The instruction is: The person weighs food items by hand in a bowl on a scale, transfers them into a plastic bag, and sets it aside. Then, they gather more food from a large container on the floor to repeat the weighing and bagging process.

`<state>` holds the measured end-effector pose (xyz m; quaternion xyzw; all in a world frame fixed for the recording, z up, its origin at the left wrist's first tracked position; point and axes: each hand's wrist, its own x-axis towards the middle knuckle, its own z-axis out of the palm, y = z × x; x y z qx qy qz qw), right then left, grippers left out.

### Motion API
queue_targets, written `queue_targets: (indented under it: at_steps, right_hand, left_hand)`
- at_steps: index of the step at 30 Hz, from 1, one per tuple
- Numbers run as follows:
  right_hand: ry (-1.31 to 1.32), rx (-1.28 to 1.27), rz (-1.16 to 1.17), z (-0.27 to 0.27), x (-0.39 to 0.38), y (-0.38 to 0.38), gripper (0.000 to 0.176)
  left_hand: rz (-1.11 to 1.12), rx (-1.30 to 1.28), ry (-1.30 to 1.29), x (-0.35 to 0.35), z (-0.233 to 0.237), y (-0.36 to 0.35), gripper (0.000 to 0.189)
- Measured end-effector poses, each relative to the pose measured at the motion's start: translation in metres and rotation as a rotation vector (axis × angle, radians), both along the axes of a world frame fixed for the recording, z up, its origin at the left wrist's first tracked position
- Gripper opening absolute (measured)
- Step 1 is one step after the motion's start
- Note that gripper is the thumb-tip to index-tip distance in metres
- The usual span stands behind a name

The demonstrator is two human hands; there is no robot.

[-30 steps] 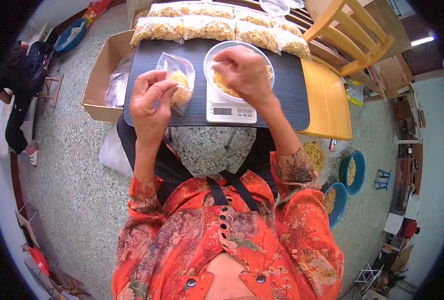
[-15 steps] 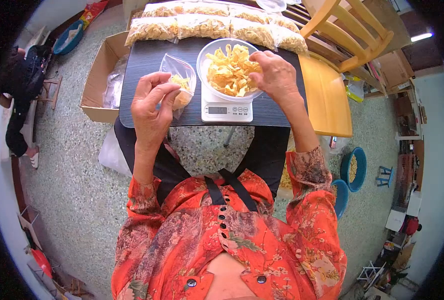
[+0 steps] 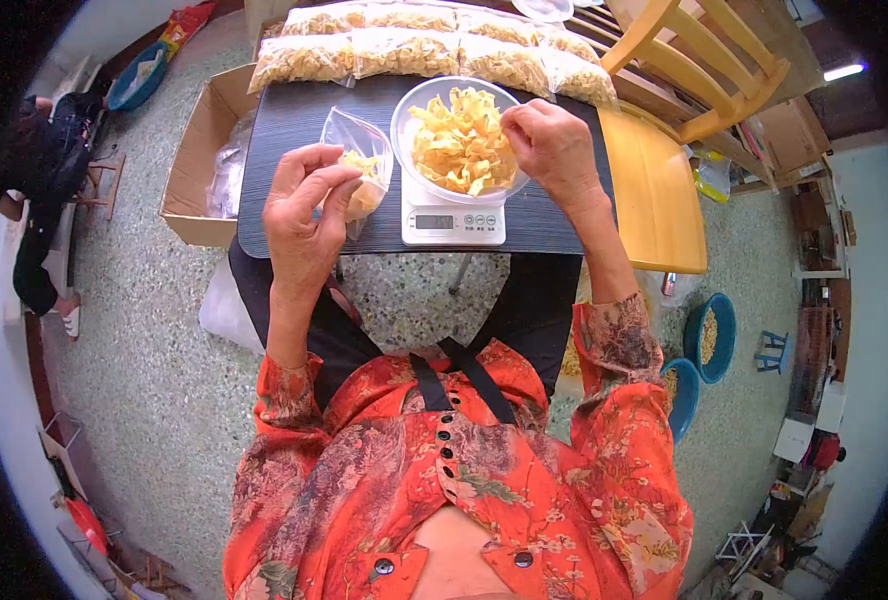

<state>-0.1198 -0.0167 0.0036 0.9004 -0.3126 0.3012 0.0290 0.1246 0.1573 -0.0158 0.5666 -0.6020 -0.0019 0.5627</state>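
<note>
A clear bowl (image 3: 402, 118) heaped with pale yellow dried slices (image 3: 461, 140) rests on a white kitchen scale (image 3: 454, 222). My left hand (image 3: 309, 200) pinches the edge of a clear zip bag (image 3: 369, 205) standing left of the scale; a few of the same slices show inside it. At the bowl's right rim is my right hand (image 3: 556, 150), its fingers curled together. Whatever lies between those fingertips is hidden. The digits on the scale's display are too blurred to read.
Several filled clear bags (image 3: 404, 55) line the far edge of the dark table (image 3: 294, 120). A cardboard box (image 3: 199, 160) stands left, a wooden chair (image 3: 654, 190) right. Blue tubs (image 3: 712, 365) sit on the floor. At far left is another person (image 3: 49, 180).
My right hand's fingers have closed and drawn slightly away from the slices, toward the bowl's right rim. The heap has shifted a little. My left hand stays at the bag.
</note>
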Motion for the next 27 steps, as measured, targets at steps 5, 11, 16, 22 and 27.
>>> queue_targets:
  at_steps: [5, 11, 16, 22, 27]
  right_hand:
    - [-0.312, 0.162, 0.034, 0.011, 0.000, 0.004, 0.006]
    - [-0.727, 0.483, -0.019, 0.008, 0.004, 0.000, 0.012]
    - [-1.051, 0.803, 0.129, 0.010, 0.007, -0.002, 0.018]
    - [-1.321, 1.175, 0.065, -0.004, 0.009, -0.007, 0.013]
    - [-1.407, 1.208, 0.133, 0.011, 0.023, 0.007, 0.018]
  left_hand:
    - [-0.004, -0.003, 0.013, -0.001, -0.002, -0.001, 0.016]
    - [-0.011, -0.008, 0.010, -0.001, 0.000, -0.002, 0.016]
    - [-0.020, -0.011, 0.011, -0.002, 0.000, -0.001, 0.016]
    - [-0.050, 0.005, 0.046, -0.005, -0.003, -0.004, 0.016]
    - [-0.109, -0.012, 0.036, -0.006, -0.006, -0.013, 0.018]
